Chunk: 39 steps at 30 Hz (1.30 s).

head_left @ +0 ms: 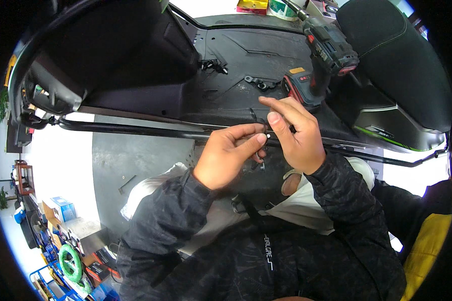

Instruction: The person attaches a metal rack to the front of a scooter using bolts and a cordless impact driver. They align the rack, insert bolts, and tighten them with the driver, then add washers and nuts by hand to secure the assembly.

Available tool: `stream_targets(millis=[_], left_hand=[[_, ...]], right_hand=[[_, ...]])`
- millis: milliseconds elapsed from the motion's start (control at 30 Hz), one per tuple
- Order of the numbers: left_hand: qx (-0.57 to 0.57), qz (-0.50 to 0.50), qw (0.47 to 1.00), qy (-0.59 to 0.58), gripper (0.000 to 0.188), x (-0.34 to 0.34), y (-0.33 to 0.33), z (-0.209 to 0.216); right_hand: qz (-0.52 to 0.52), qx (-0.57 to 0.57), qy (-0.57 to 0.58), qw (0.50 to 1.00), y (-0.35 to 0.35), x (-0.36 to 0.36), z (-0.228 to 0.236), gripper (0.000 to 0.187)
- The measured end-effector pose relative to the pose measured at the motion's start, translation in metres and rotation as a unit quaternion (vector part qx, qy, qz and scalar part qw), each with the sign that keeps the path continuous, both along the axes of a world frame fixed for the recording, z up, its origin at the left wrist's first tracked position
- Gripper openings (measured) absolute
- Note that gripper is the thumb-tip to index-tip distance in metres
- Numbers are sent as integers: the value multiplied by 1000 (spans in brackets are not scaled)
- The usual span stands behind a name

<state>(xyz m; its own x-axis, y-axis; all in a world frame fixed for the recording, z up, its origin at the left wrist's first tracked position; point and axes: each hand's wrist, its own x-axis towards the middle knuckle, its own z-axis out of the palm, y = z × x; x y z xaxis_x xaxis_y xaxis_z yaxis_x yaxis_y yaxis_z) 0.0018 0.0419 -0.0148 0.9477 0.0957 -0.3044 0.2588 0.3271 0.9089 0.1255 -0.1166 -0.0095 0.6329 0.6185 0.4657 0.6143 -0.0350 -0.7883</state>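
Observation:
My left hand is closed, thumb against forefinger, on a small dark piece with a white tip; its kind is too small to make out. Dark slim parts show behind the fingertips, between my two hands. Close by on the right, my right hand has its fingers stretched out and apart, with no thing visibly gripped. Beyond it a cordless impact driver stands upright on its battery, on the black vehicle floor. A dark bracket-like part lies beside that battery.
A black tube rail crosses in front of me, just beyond my hands. Several small black parts lie on the vehicle floor. A black seat stands at right. Boxes and a green coil are at lower left. A yellow-and-black garment shows at lower right.

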Motion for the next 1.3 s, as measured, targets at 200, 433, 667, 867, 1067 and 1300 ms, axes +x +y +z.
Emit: stream_targets(millis=[200,433,667,867,1067,1300], left_hand=[[-8,42,999,0,38,7,-3,-5],[32,36,998,-29,27,18,-10,-10],[31,36,999,-20,28,22,-10,-5],[513,73,819,-247,39,24,2,-2],[538,73,796,-267,42,24,6,-1],[273,86,950,-126,40,20,9,-7]], right_hand=[[2,-170,105,980,-14,2,-14,44],[4,-104,114,988,-16,-2,-24,40],[5,-101,103,990,-18,1,-29,41],[85,-57,434,895,-17,11,-25,52],[236,-59,497,833,-23,12,-15,36],[157,-76,383,907,-15,4,-29,30]])
